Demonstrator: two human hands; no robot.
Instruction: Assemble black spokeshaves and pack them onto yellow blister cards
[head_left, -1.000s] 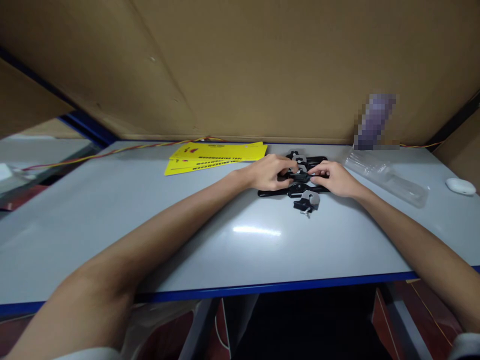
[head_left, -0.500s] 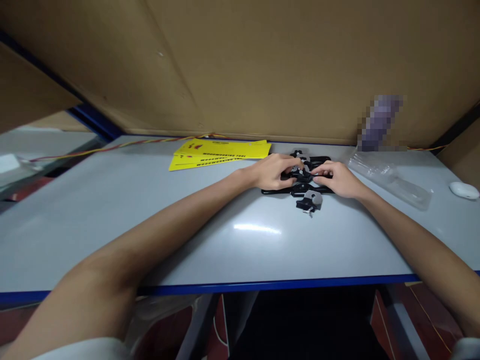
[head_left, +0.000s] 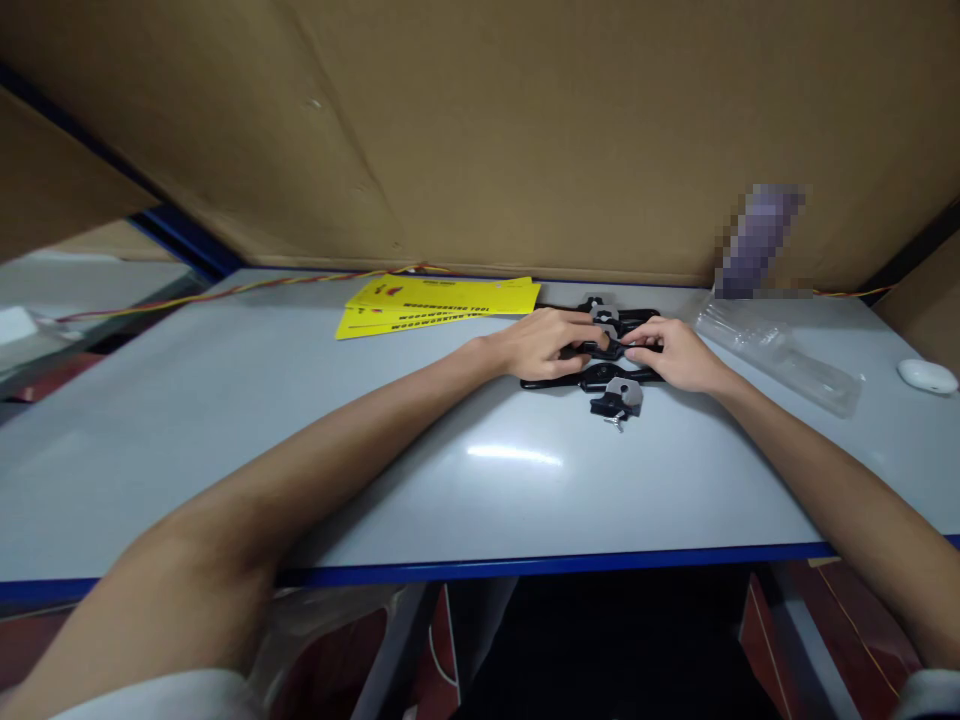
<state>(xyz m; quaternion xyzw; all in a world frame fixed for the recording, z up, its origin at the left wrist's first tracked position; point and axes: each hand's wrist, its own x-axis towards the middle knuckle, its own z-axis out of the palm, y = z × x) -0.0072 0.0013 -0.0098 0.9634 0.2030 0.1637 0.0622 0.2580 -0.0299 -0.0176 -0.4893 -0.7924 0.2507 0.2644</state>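
Note:
Three black spokeshaves lie in a row from back to front near the middle of the table. My left hand is closed on the middle spokeshave, its fingertips over the grey blade area. From the other side, my right hand pinches the same spokeshave near its right handle; my fingers partly hide it. Behind them rests the back spokeshave, and the front spokeshave lies just below my hands. Nearest me are a loose grey blade, a black cap piece and small silver screws.
Yellow printed cards lie fanned out left of the tools. A clear plastic blister package is at the right, with a pixelated purple object behind it. A white case sits at the far right. Wires run along the back.
My left fingertips have shifted slightly down over the middle spokeshave. Both hands keep their places on it, and the other things have not moved.

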